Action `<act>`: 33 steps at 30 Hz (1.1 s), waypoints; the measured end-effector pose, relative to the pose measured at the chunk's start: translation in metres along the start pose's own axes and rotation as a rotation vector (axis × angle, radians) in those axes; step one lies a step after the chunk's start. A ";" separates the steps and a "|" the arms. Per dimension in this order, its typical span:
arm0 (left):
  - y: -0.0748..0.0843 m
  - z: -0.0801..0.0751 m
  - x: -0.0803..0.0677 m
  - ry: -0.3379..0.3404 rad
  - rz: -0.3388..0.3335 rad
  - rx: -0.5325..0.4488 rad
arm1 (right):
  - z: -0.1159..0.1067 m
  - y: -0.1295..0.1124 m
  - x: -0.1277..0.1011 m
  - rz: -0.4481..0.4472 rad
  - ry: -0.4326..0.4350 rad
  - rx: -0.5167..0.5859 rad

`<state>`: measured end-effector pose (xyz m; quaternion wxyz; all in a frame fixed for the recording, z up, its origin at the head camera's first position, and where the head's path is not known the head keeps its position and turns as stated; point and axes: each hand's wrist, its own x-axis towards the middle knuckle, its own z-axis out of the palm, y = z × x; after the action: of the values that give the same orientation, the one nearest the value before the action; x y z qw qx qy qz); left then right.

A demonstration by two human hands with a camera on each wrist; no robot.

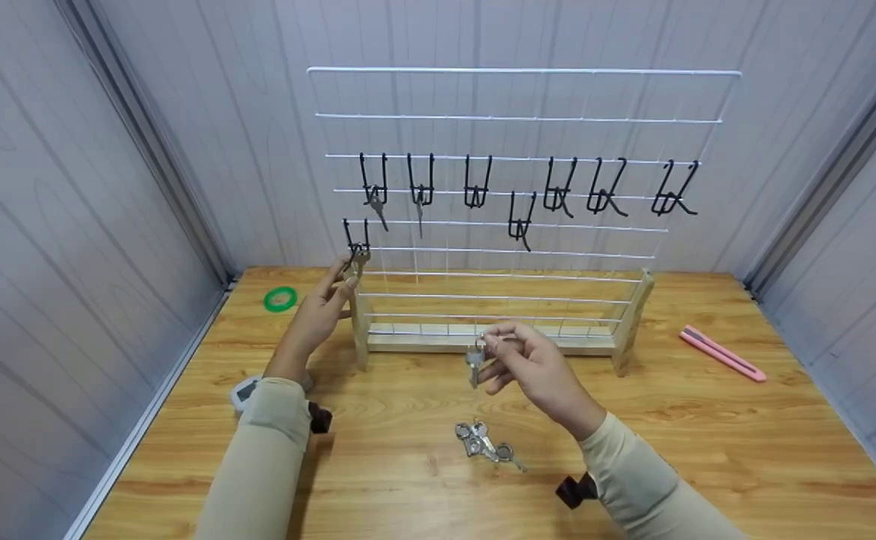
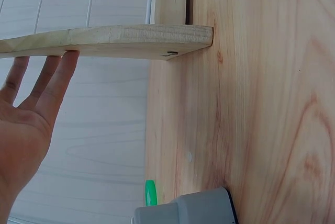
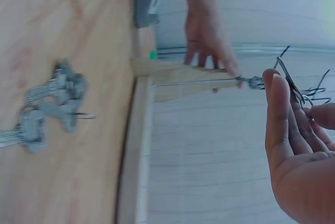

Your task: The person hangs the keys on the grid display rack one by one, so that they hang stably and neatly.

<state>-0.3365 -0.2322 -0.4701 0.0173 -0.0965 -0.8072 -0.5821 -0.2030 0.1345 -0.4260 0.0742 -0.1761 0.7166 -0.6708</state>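
My right hand [image 1: 532,367] pinches a key [image 1: 475,361] by its ring, and the key hangs down in front of the rack's base. With straight fingers, my left hand [image 2: 31,114] touches the wooden side post [image 2: 104,41] of a white wire rack [image 1: 498,274]. Just above that hand in the head view, a hung key [image 1: 361,260] is on a low black hook [image 1: 356,238]. Two more keys, a left one [image 1: 379,211] and a thin one [image 1: 420,214], hang from upper hooks. Several loose keys [image 1: 487,444] lie in a pile on the table below my right hand.
More black hooks [image 1: 559,195] line the rack toward the right. A green ring [image 1: 280,298] lies left of the rack, and a pink utility knife [image 1: 721,353] at the right. A white and grey device [image 1: 245,393] sits partly hidden beside my left forearm.
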 end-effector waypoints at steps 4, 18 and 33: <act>0.000 0.001 0.001 -0.002 -0.004 -0.003 | 0.006 -0.031 0.007 -0.080 0.086 0.009; 0.001 0.000 0.000 -0.016 -0.008 -0.014 | 0.028 -0.097 0.035 -0.271 0.341 -0.001; -0.001 -0.001 0.002 -0.030 -0.022 -0.020 | 0.031 -0.121 0.064 -0.274 0.471 -0.027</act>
<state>-0.3386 -0.2331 -0.4709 -0.0022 -0.0967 -0.8025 -0.5888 -0.2329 0.0781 -0.3005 -0.1882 -0.1116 0.6925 -0.6874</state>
